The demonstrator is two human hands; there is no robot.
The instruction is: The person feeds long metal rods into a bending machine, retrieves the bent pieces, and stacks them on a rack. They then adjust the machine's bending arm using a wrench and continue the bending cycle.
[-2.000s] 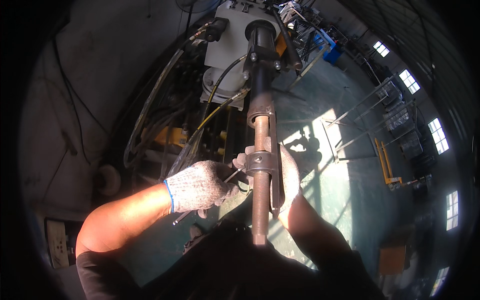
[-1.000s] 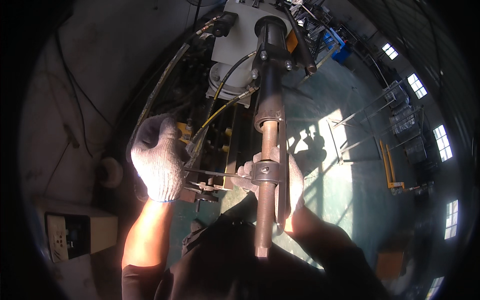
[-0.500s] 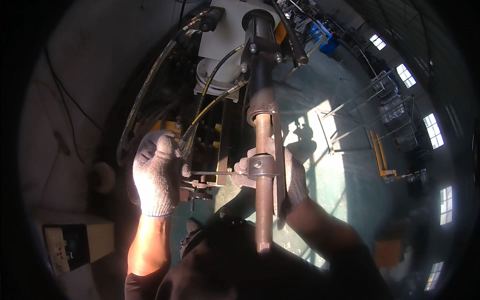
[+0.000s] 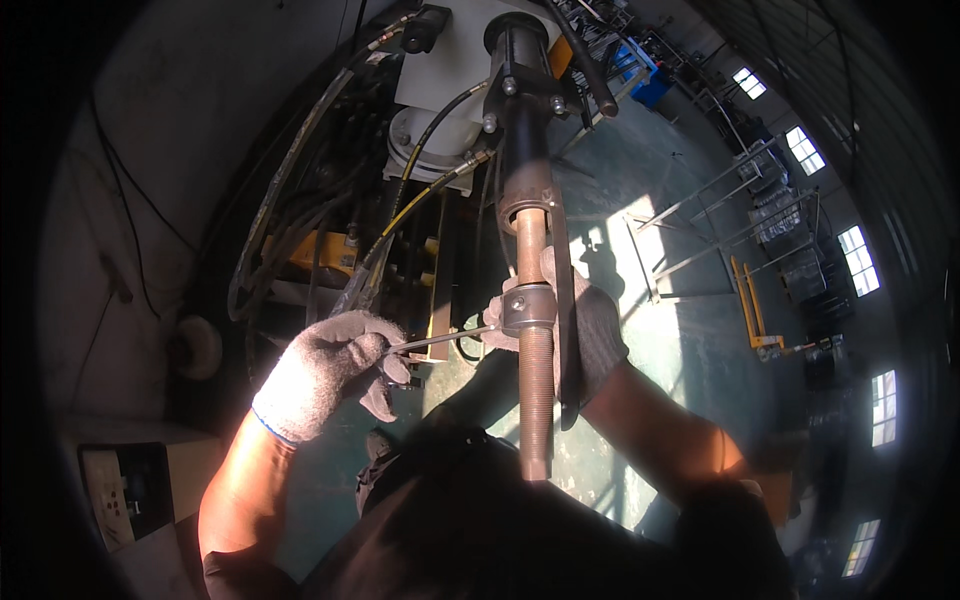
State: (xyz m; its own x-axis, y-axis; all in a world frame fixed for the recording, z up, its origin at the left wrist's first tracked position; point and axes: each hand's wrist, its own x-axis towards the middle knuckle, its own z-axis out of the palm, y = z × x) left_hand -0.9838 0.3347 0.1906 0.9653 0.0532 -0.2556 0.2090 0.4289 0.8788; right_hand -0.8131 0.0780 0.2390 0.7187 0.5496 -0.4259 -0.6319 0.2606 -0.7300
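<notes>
My left hand, in a pale knitted glove, pinches one end of a thin straight metal rod. The rod's other end points at the fingers of my right hand, beside a dark collar. That collar, with a small round screw on its face, sits around a brown threaded shaft. My gloved right hand wraps the collar from behind; its fingertips show on the left side. A long flat dark bar runs alongside the shaft and hides part of that hand. Above, the shaft enters a black cylinder.
Hydraulic hoses with yellow marks hang left of the cylinder, by a white machine body. A beige box stands at lower left. Metal frames and a yellow frame stand on the green floor to the right.
My left hand has turned and come lower and to the right, with the rod now slanting up toward the collar. The shaft and collar sit slightly higher and further right in view.
</notes>
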